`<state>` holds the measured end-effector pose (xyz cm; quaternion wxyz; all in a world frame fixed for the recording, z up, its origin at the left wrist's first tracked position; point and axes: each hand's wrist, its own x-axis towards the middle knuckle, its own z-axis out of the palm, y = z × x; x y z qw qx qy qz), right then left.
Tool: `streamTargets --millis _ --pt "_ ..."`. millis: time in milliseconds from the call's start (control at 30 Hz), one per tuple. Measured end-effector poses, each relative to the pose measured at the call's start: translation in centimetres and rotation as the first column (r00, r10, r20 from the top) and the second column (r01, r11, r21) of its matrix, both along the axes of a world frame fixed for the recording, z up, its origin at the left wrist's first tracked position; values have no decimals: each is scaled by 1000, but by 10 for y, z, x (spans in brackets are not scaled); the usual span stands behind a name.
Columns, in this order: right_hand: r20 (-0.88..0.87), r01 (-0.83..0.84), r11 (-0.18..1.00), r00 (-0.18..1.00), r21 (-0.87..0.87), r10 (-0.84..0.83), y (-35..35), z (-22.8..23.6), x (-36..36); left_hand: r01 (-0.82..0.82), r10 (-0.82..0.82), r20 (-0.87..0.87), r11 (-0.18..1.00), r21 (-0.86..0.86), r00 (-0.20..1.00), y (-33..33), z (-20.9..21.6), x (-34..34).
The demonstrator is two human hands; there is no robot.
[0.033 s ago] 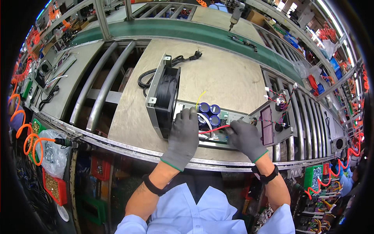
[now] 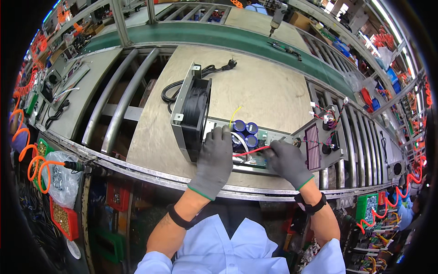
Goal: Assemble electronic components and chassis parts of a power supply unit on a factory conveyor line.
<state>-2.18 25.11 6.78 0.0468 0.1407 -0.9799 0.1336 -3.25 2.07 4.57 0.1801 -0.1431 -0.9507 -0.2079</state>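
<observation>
An open power-supply chassis (image 2: 276, 136) lies across the metal-topped bench, with a large black fan (image 2: 198, 116) upright on its left end panel. Blue capacitors (image 2: 240, 126) stand on the circuit board, beside a white wire and an upright yellow wire (image 2: 234, 115). My gloved left hand (image 2: 214, 153) reaches in between fan and capacitors, fingers together and bent down; what they hold is hidden. My gloved right hand (image 2: 286, 160) pinches a red wire (image 2: 252, 151), which runs leftward to my left hand. To its right stands the end panel (image 2: 325, 141) with a purple-striped display window and wired parts.
A black power cord (image 2: 211, 71) lies behind the fan. Metal rollers (image 2: 124, 100) flank the board, and a green conveyor belt (image 2: 219, 34) runs beyond. Overhead hangs a power screwdriver (image 2: 276, 20). Red screw bins (image 2: 64, 220) and coiled orange hoses (image 2: 31, 160) are at the left.
</observation>
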Motion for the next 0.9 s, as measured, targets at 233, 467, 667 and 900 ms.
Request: streamTargets --millis 233,467,667,900 --pt "-81 -79 982 995 -170 66 -5 -5 -4 31 -34 32 998 62 999 -6 2 0" --pt "-28 -77 975 997 -211 73 1 -7 -3 8 -12 104 999 38 994 -4 2 -2" --pt "-108 -169 969 983 -179 151 2 -12 -6 4 -7 100 1000 24 995 -2 0 -1" --pt "-223 -174 966 966 -193 130 1 -22 1 21 -21 21 1000 -10 1000 -4 -1 0"
